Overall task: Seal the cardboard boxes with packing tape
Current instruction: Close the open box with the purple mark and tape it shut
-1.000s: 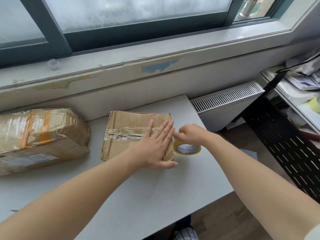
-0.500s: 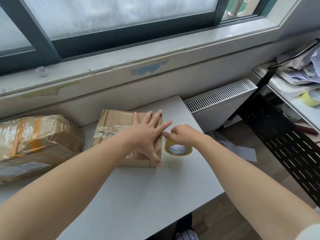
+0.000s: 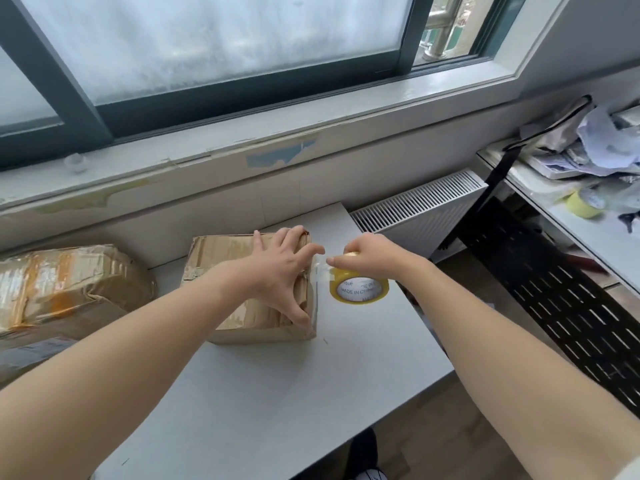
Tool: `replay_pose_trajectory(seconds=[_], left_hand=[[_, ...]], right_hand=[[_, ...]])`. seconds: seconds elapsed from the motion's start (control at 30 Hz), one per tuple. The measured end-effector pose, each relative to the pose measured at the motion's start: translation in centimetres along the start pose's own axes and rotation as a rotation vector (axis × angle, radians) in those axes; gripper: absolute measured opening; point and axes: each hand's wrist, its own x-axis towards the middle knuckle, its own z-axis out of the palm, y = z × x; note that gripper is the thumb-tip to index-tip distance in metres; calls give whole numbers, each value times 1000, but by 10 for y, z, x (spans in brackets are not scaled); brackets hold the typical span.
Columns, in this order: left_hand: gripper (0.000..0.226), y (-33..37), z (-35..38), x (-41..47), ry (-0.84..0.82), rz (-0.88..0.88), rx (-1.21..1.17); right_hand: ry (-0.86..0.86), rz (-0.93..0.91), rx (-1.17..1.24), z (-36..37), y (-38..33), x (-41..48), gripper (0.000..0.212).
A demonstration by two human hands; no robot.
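Observation:
A small creased cardboard box (image 3: 221, 258) sits on the grey table (image 3: 311, 393) near the wall. My left hand (image 3: 280, 268) lies spread on the box's right end, fingers reaching over its right edge. Just right of the box, my right hand (image 3: 370, 254) grips a yellow roll of clear packing tape (image 3: 360, 289) from above. A short strip of clear tape (image 3: 322, 271) runs from the roll to the box's right side. A larger tape-wrapped cardboard box (image 3: 65, 285) lies at the table's left.
A white radiator (image 3: 415, 206) stands against the wall right of the table. Further right stands a black perforated rack (image 3: 561, 306) under a shelf of papers, a bag and another yellow tape roll (image 3: 583, 202). The window sill runs along the back.
My right hand has drawn the tape roll a little away from the box, so a strip of tape now shows between them. My left hand has slid to the box's right edge.

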Motion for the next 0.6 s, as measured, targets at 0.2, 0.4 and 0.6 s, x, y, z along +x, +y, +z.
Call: replay_pose_trajectory(seconds=[0.2, 0.4, 0.6], left_hand=[[131, -19, -22, -35, 293, 224, -485], [148, -45, 9, -65, 318, 78, -911], [142, -56, 24, -80, 439, -151, -1068]], right_hand=[[116, -137, 6, -75, -64, -30, 54], [138, -179, -208, -58, -138, -21, 49], [116, -229, -353, -26, -193, -9, 36]])
